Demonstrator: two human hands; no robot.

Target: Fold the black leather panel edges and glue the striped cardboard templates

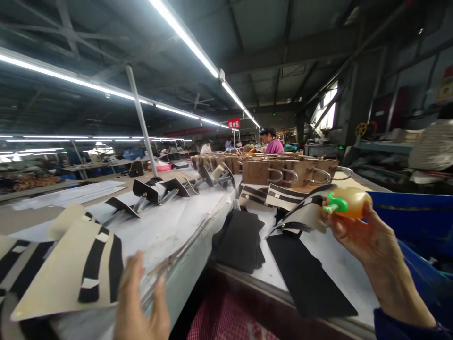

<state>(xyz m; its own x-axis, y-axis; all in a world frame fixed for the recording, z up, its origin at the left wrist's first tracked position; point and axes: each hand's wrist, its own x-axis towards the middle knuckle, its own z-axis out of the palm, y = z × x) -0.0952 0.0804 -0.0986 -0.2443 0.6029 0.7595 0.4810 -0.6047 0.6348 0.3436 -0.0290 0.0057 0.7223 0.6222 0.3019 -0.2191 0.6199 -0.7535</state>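
At the right, my right hand (pixel 368 241) is closed around a small rounded yellow-orange squeeze bottle (pixel 354 200) with a green nozzle (pixel 335 204) pointing left. Just behind its fingers is a curved cream panel with black strips (pixel 306 215); I cannot tell whether they touch. My left hand (pixel 139 302) is low in the view, fingers apart and holding nothing. Beside it on the left lies a cream panel (pixel 63 269) with black bands and small white patches. Black flat sheets (pixel 240 238) lie in a stack between the hands, and another black pile (pixel 307 274) sits nearer the right hand.
Several curved black pieces (pixel 146 190) stand on the white-covered table (pixel 170 226). Brown boxy bags with loop handles (pixel 260 174) line the back. A blue bin (pixel 406 212) stands at far right. A person in a purple top (pixel 274 145) is beyond the bags.
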